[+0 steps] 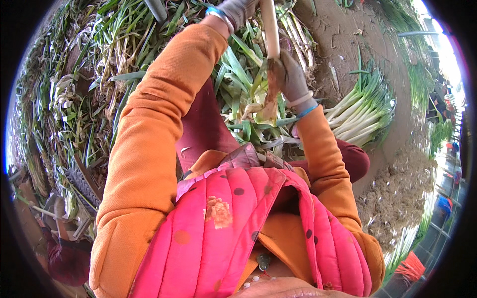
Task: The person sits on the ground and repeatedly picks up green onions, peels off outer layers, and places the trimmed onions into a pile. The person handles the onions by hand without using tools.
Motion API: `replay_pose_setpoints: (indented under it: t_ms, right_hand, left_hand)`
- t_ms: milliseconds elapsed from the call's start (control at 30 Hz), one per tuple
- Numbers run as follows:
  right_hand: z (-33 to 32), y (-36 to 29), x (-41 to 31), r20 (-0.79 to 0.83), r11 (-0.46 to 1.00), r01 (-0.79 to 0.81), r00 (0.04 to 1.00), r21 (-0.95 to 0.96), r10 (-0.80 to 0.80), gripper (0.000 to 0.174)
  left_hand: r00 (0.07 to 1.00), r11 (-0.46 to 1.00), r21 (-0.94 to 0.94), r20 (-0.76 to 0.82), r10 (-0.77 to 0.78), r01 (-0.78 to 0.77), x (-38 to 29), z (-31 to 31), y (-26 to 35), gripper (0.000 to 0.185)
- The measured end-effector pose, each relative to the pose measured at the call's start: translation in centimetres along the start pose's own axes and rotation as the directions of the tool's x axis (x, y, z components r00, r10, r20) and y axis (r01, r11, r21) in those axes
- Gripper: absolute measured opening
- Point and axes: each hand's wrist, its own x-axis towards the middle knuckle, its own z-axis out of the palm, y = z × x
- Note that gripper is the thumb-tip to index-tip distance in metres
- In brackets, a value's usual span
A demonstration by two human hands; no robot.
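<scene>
My left hand (240,12), in a grey knit glove with bands at the wrist, is at the top edge beside the upper part of a thick pale leek or green onion stalk (271,31); its fingers are partly cut off by the frame. Around the lower end of that stalk my right hand (290,76), in a soiled glove, is closed. A brown, limp outer leaf (271,102) hangs below the right hand's fingers. Loose green leaves (238,70) lie under both hands. Several unpeeled-looking stalks (298,35) rest just beyond the right hand.
To the right, a pile of clean white-stemmed green onions (357,111) lies on bare soil. Cut leaves and dry husks (111,70) cover the left side. A grey pole end (155,10) is at the top. Red ties (410,266) lie lower right.
</scene>
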Motion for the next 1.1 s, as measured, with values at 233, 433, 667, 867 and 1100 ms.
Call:
replay_pose_setpoints:
  t_ms: [233,433,667,867,1100]
  right_hand:
    - [-1.3,-2.1,1.7,0.114,0.811,0.355,0.933,-0.465,-0.343,0.021]
    - [-1.0,-2.0,-11.1,0.491,0.882,-0.097,0.799,-0.462,0.346,0.017]
    - [-3.0,1.4,-6.1,0.020,0.978,0.016,1.000,-0.210,-0.012,0.046]
    - [1.5,-2.4,-1.3,0.087,0.948,-0.210,0.977,0.240,0.195,0.038]
    - [-0.3,-3.2,-13.2,-0.014,0.984,-0.180,0.983,0.000,0.180,0.024]
  left_hand:
    - [0.949,0.985,0.171,-0.306,0.076,-0.024,4.2,-3.4,-5.1,0.017]
    - [0.891,0.971,0.207,-0.408,0.198,-0.121,7.9,-9.0,-2.9,0.020]
    - [0.876,0.970,0.105,-0.417,0.243,-0.219,7.7,-6.8,-3.2,0.019]
    - [0.889,0.975,0.122,-0.402,0.219,-0.185,7.4,-7.4,-2.6,0.015]
    - [0.826,0.974,0.132,-0.516,0.225,-0.184,7.0,-9.8,0.0,0.018]
